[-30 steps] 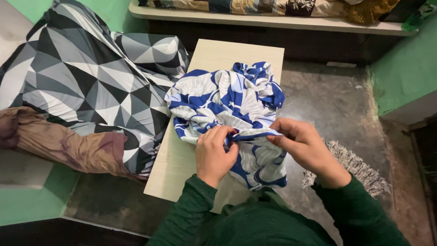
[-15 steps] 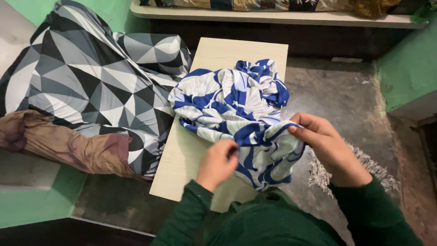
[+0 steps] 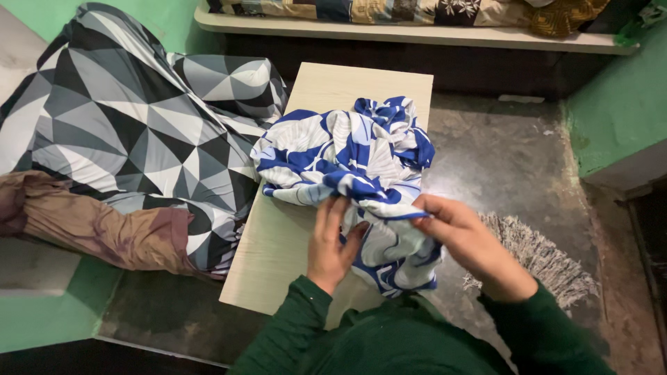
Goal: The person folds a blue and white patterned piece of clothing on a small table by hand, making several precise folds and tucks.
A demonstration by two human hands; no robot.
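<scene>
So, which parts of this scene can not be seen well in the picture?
- Head view: the near end of the blue and white cloth is hidden behind the left hand and right hand.
- The grey patterned sheet and the brown cloth are cut off by the left edge.
- The small table: its middle is covered by the cloth, its near edge by the green sleeves.

No package, label, sign or screen is visible in the head view.
</scene>
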